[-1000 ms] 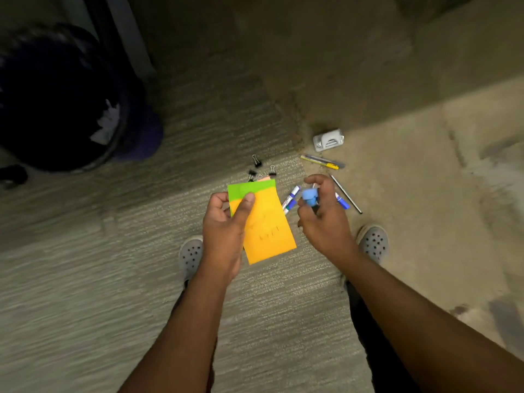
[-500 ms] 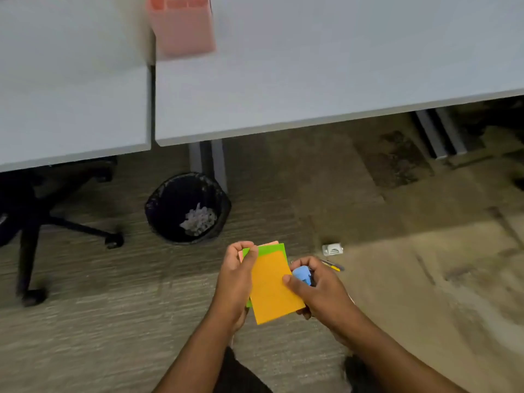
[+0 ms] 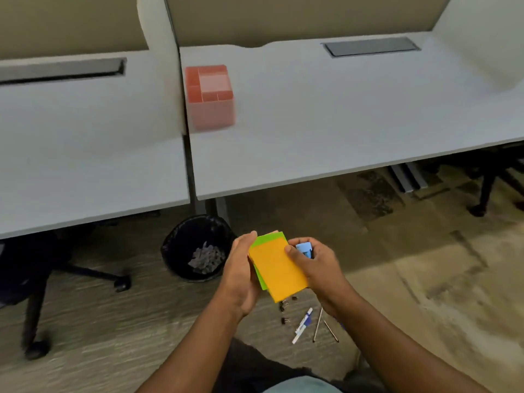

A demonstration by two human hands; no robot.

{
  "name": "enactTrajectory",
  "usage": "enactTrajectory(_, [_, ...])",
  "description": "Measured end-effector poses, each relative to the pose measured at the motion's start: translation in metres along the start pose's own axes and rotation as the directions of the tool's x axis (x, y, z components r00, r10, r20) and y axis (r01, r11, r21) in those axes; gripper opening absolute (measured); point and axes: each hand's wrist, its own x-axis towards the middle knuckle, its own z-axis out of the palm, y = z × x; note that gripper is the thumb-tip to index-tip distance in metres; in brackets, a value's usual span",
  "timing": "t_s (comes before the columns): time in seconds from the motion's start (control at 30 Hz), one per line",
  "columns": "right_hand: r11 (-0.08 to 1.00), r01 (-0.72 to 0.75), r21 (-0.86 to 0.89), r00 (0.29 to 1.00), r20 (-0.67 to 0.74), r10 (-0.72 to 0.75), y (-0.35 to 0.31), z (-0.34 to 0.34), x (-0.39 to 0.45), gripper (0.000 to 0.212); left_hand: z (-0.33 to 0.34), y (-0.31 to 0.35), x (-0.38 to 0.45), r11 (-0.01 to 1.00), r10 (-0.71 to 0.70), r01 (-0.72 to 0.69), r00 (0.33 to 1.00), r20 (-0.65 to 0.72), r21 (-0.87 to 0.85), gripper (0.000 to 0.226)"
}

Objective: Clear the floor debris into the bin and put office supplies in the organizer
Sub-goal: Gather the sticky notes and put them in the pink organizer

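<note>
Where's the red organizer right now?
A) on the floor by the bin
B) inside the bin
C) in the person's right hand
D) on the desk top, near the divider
D: the red organizer stands on the grey desk beside the divider, above the black bin on the floor.

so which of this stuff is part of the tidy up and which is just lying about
Part of the job:
- sticky notes, held in left hand and right hand
- small blue item in the right hand
- binder clips, markers and thin pens on the floor
- black bin
- red organizer on the desk

Just there:
- desks
- office chair
</note>
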Motion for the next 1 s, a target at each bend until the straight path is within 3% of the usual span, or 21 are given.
enactTrajectory(0.03, [0.999, -0.013, 0.043, 1.0, -0.006, 0.013, -0.01, 0.009, -0.002, 0.014, -0.001, 0.012, -0.003, 1.0, -0.029, 0.029, 1.0, 0.007, 0.0, 0.066])
enactTrajectory(0.1, [0.993, -0.012, 0.12, 0.999, -0.028, 0.015, -0.027, 0.026, -0.007, 0.013, -0.004, 0.038, -0.008, 0.999, -0.05, 0.049, 0.998, 0.035, 0.008, 0.07])
enactTrajectory(0.23, [0.981, -0.026, 0.194, 0.998, -0.058, 0.038, -0.059, 0.05, -0.006, 0.016, -0.007, 0.078, -0.006, 0.996, 0.012, 0.0, 0.99, 0.144, -0.085, 0.048])
enactTrajectory(0.33, [0.874, -0.198, 0.443, 0.98, 0.063, 0.19, -0.081, 0.061, 0.002, 0.022, -0.002, 0.1, 0.001, 0.978, 0.059, -0.008, 0.968, 0.244, -0.207, 0.051])
enactTrajectory(0.43, [0.829, -0.237, 0.507, 0.97, 0.083, 0.227, -0.103, 0.066, 0.019, 0.028, 0.004, 0.12, 0.013, 0.982, 0.055, -0.004, 0.962, 0.267, -0.187, 0.031])
enactTrajectory(0.5, [0.819, -0.236, 0.523, 0.969, 0.066, 0.238, -0.115, 0.067, 0.035, 0.026, 0.009, 0.131, 0.024, 0.982, 0.044, 0.003, 0.968, 0.247, -0.187, 0.033])
enactTrajectory(0.6, [0.859, -0.223, 0.461, 0.968, 0.004, 0.249, -0.127, 0.069, 0.069, 0.024, 0.021, 0.149, 0.04, 0.986, -0.033, 0.067, 0.975, 0.221, -0.149, 0.021])
enactTrajectory(0.73, [0.978, -0.107, 0.181, 0.987, -0.095, 0.126, -0.146, 0.076, 0.133, 0.02, 0.03, 0.176, 0.079, 0.982, -0.063, 0.085, 0.989, 0.137, -0.166, 0.015])
enactTrajectory(0.83, [0.997, -0.058, 0.042, 0.998, -0.016, 0.059, -0.173, 0.078, 0.183, 0.017, 0.035, 0.207, 0.115, 0.969, -0.006, 0.014, 1.0, 0.03, -0.248, 0.022])
enactTrajectory(1.0, [0.995, -0.071, 0.073, 0.996, 0.06, 0.066, -0.225, 0.071, 0.246, 0.025, 0.05, 0.265, 0.172, 0.876, -0.031, -0.005, 0.997, -0.066, -0.481, 0.04])
